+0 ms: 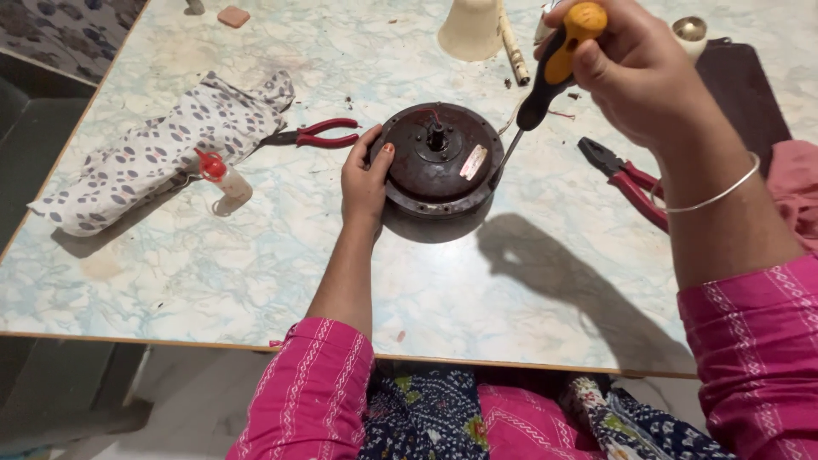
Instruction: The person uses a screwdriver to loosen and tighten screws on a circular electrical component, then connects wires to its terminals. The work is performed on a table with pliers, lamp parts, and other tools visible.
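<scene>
A round, dark rusty motor housing (439,162) with a short centre shaft lies flat on the marbled table (256,264). My left hand (365,177) presses against its left rim, fingers curled around the edge. My right hand (635,72) is raised at the upper right, shut on a screwdriver (545,81) with an orange and black handle. The metal tip of the screwdriver slants down and meets the housing's right edge.
Red-handled pliers (626,181) lie right of the housing, and smaller red-handled pliers (319,134) to its left. A spotted cloth (166,145) and a small red-capped bottle (223,177) lie further left. A cream cone-shaped cover (471,30) and a dark board (745,89) sit at the back.
</scene>
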